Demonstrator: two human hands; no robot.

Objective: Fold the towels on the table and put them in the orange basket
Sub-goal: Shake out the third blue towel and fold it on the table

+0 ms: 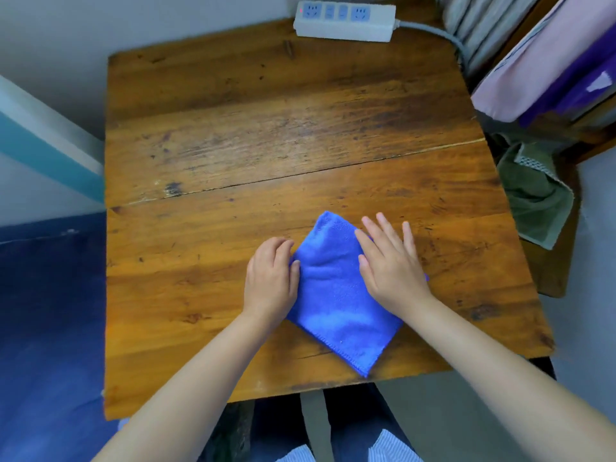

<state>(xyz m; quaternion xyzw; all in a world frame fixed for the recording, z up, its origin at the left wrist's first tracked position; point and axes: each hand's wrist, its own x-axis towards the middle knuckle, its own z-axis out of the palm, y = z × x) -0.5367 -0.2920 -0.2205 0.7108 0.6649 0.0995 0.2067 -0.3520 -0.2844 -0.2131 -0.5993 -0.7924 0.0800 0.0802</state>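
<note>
**Both hands on the blue towel, near edge of the table**

I am sitting at a worn wooden table [233, 135], and my knees in dark trousers are showing below its near edge. A blue towel [336, 305] is lying flat on the wood, folded and turned like a diamond, with one stitched corner pointing back toward me and reaching almost to the table's near edge.

My left hand [271, 278] is resting at the towel's left corner with the fingers curled down; the fingertips are touching the cloth there, but I cannot tell whether they are actually pinching the edge. My right hand [390, 261] is lying flat on the towel's right side, fingers straight and spread, pressing the cloth against the table, with the fingertips reaching past the far edge of the towel onto bare wood. The towel's far corner is poking out between my two hands.

Beyond my fingertips a long crack is running across the tabletop from left to right. Well past that, at the far edge of the table, a white power strip [345, 20] is lying with its grey cable trailing off to the right; its blue sockets are showing, but no writing on it is readable.

Off the table, to the right of my right hand, a green towel [533, 195] is hanging crumpled. Farther right and back, pink and purple fabric [550, 61] is draped.
</note>
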